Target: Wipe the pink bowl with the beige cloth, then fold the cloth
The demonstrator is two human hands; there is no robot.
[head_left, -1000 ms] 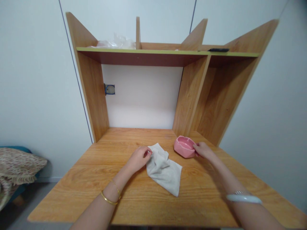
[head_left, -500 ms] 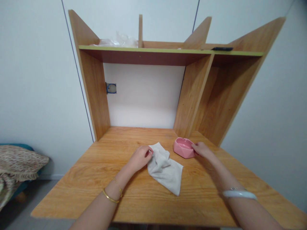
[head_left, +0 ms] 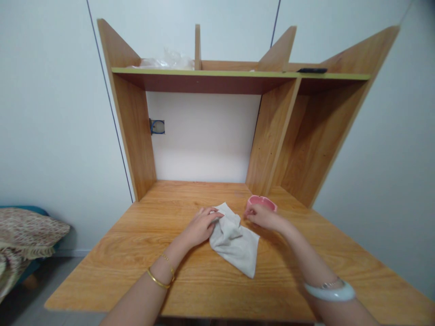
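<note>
A crumpled white cloth (head_left: 234,242) lies on the wooden desk (head_left: 190,276). My left hand (head_left: 200,225) rests on the cloth's upper left corner, fingers laid over it. A pink ashtray-like dish (head_left: 261,202) sits flat on the desk just right of the cloth. My right hand (head_left: 261,216) is in front of the dish, between it and the cloth, fingers curled near the cloth's top edge. Whether it pinches the cloth is hidden.
A wooden hutch with upright dividers (head_left: 272,136) rises at the desk's back. Its top shelf holds a clear plastic bag (head_left: 166,61) and a dark flat object (head_left: 311,70). A patterned blanket (head_left: 23,231) lies at the far left, off the desk.
My right hand has let go of the pink dish, which now sits flat, and has moved left toward the cloth. My left hand's fingers have spread over the cloth's corner.
</note>
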